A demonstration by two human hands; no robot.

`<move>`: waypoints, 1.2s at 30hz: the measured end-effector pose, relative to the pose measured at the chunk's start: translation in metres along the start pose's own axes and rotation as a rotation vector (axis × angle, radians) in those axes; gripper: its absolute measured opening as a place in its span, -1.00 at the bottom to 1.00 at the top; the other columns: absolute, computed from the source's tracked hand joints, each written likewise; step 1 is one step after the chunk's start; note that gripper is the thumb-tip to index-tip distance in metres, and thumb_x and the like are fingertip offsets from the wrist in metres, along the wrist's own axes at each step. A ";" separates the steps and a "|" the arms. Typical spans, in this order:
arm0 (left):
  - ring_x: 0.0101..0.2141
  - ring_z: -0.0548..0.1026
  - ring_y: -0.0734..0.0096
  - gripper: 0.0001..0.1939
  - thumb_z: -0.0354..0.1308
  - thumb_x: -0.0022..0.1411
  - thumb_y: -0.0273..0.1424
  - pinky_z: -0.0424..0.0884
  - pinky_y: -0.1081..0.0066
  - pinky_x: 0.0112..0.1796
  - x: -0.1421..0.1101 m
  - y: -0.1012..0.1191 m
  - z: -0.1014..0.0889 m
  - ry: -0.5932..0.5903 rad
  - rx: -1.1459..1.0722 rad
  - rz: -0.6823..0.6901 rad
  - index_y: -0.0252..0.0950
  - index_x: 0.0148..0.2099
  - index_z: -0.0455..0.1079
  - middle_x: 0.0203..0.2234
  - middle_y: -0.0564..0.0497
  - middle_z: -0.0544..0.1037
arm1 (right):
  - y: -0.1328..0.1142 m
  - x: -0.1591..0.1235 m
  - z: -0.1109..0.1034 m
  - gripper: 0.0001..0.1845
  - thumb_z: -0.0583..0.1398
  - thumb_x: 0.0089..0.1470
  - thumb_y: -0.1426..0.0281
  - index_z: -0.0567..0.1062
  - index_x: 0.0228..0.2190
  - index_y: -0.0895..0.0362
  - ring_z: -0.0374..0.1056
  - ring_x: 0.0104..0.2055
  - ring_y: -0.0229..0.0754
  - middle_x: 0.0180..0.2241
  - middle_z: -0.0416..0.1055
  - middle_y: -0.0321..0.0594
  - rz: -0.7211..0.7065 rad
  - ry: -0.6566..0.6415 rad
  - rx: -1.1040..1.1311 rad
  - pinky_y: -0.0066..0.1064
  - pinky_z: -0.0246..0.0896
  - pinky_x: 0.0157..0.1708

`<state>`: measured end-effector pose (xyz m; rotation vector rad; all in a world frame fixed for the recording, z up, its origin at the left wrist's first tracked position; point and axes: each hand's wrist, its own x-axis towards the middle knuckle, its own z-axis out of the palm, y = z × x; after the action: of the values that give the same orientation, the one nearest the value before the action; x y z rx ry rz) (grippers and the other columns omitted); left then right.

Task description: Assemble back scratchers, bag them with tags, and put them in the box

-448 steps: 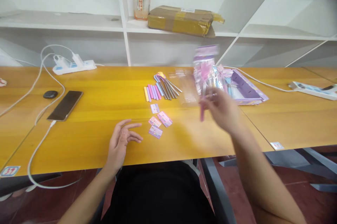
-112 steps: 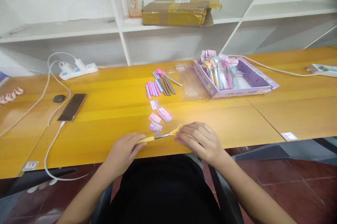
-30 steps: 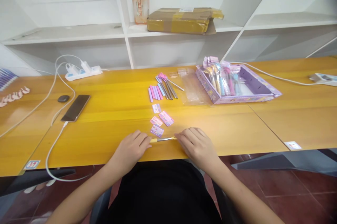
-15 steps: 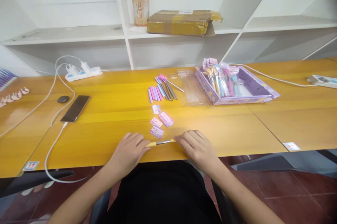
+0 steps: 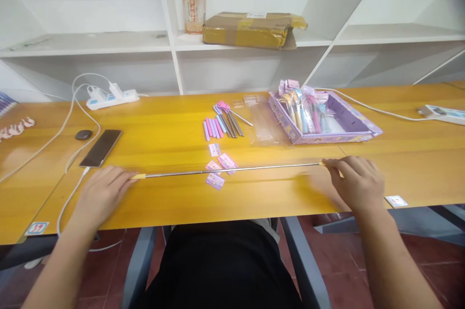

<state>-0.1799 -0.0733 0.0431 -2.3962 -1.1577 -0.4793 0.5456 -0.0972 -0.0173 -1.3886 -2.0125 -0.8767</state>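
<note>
Head view: my left hand (image 5: 101,195) grasps the yellow handle (image 5: 140,176) and my right hand (image 5: 358,183) pinches the far end of the metal rod (image 5: 269,167), stretched out above the cards (image 5: 227,162). I judge this an extending step; moving the rod calls for even, steady grips.

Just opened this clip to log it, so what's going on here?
A person holds a long, thin metal rod stretched sideways above the table. The left hand grips its yellow handle, the right hand its other, yellow end. The rod passes over small printed cards. Behind them lie loose coloured sleeves, and a purple tray holds bagged items.
</note>
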 end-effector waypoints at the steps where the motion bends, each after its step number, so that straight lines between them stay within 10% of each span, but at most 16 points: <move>1: -0.24 0.52 0.27 -0.91 0.19 0.58 -0.32 0.46 0.26 -0.15 -0.002 0.003 0.002 -0.025 -0.005 -0.004 -0.20 -0.05 0.46 -0.29 0.05 0.60 | -0.001 -0.003 0.000 -0.93 0.41 0.28 0.40 0.63 -0.28 0.02 0.42 -0.35 -0.22 -0.44 0.53 -0.28 0.001 -0.007 0.003 -0.35 0.18 -0.26; 9: -0.09 0.59 0.12 -0.83 0.15 0.58 -0.30 0.53 0.13 -0.01 -0.008 0.011 0.009 0.013 -0.065 -0.095 -0.20 0.03 0.54 -0.09 -0.06 0.64 | -0.030 -0.011 -0.011 -0.95 0.29 0.37 0.37 0.60 -0.19 0.05 0.58 -0.14 -0.08 -0.19 0.66 -0.18 0.087 -0.042 0.021 -0.32 0.37 -0.09; 26: -0.16 0.57 0.21 -0.74 0.06 0.62 -0.26 0.44 0.26 -0.09 0.017 0.028 0.023 -0.061 -0.292 -0.078 -0.22 0.04 0.56 -0.15 -0.08 0.59 | -0.009 0.021 -0.001 -0.73 0.25 0.45 0.26 0.72 -0.22 0.09 0.52 -0.19 -0.13 -0.26 0.65 -0.11 0.196 -0.135 0.070 -0.39 0.31 -0.18; 36: -0.33 0.46 0.32 -0.63 -0.15 0.67 -0.39 0.44 0.32 -0.25 0.083 0.174 0.045 -0.201 -0.431 -0.019 -0.30 -0.03 0.49 -0.22 -0.07 0.50 | -0.225 0.098 0.004 -0.74 0.13 0.44 0.58 0.62 -0.21 0.15 0.34 -0.29 -0.12 -0.33 0.51 -0.16 -0.198 -0.131 0.322 -0.28 0.20 -0.28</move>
<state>0.0135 -0.0933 0.0052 -2.8588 -1.2678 -0.5505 0.3015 -0.0946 0.0053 -1.1063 -2.3008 -0.5193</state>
